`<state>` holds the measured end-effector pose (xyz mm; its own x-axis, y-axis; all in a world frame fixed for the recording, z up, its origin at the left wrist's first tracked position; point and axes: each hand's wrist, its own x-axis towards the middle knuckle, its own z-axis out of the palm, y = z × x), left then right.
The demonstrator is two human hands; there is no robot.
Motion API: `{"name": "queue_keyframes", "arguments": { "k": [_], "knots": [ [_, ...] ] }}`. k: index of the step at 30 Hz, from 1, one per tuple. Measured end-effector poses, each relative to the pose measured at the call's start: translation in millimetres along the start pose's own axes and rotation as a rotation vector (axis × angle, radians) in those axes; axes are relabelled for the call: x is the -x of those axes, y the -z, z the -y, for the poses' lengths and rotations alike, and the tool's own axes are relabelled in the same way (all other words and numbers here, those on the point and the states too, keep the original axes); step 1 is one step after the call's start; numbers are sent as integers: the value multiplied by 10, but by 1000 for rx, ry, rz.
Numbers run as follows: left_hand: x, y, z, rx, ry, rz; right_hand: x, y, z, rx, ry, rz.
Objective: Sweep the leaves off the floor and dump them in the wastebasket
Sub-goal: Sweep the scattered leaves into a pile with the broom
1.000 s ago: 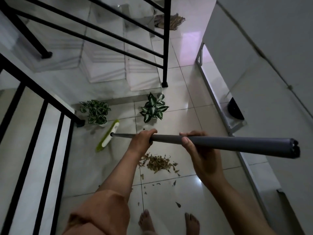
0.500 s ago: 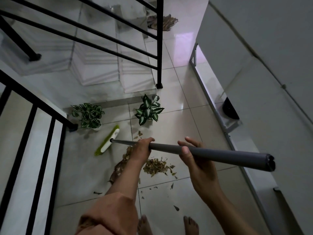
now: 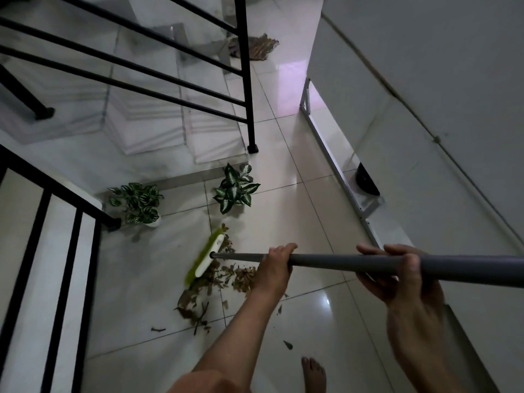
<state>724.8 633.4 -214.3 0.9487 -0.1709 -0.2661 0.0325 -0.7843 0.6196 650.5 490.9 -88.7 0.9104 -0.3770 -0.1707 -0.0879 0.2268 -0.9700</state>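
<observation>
Head view: tiled floor (image 3: 297,171); broom (image 3: 340,262) handle runs three o'clock to nine, green head (image 3: 205,259) down against the dry leaves (image 3: 215,282) piled at six o'clock; right hand (image 3: 397,276) and left hand (image 3: 276,265) both grip the handle.

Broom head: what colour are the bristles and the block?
Broom head: lime-green bristles on a white block, seen in the head view.
</observation>
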Motion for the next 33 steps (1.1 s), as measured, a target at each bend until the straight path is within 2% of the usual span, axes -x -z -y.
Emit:
{"name": "queue_keyframes", "arguments": {
  "k": [5, 9, 14, 18, 22, 25, 28, 30, 33],
  "knots": [
    [63, 75, 13, -31, -53, -2, 48, 58, 51, -84, 22, 34],
    [-22, 227, 208, -38, -28, -57, 13, -109, -46, -77, 21, 111],
    [-254, 488, 642, -72, 90, -94, -112, -588, -288, 42, 0, 290],
    [-330, 559, 969, -107, 158, -6, -88, -753, -541, 132, -28, 359],
    [-172, 450, 885, -79, 179, 12, 14, -602, -529, 296, -20, 380],
    [-16, 355, 666, -52, 143, 0, 60, -428, -335, 426, 98, 338],
    [94, 288, 392, -68, 69, 41, 115, -216, -47, 310, 87, 230],
    [154, 239, 220, -86, 13, 71, 138, -37, 100, 142, 69, 247],
    [181, 195, 73, -106, -36, 77, 150, 98, 250, 75, 177, 252]
  ]
}}
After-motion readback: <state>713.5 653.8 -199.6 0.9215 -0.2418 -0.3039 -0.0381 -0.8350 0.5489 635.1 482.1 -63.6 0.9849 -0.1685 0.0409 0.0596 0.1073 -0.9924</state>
